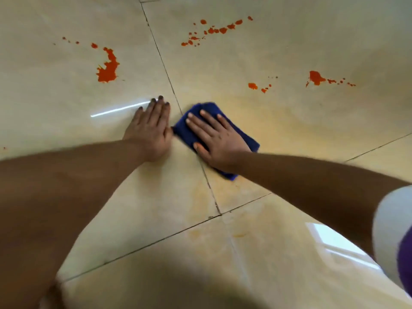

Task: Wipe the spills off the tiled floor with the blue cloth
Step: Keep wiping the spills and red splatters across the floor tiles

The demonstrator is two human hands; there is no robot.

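Right hand [219,139] flat on blue cloth [249,139], left hand [151,128] on tile — spills [108,68] beyond

Glossy cream tiled floor [245,134], dark grout lines crossing near centre. Orange-red spills on far tiles: large splash [108,68] far left, scattered trail of drops [214,31] top centre, small blots [253,86] mid right, bigger blot with drips [316,78] far right. Folded blue cloth [249,139] flat on floor beside grout line, right hand [217,139] pressed on top. Left hand [151,128] flat on tile just beside cloth. Faint orange smears [200,197] on near tiles.
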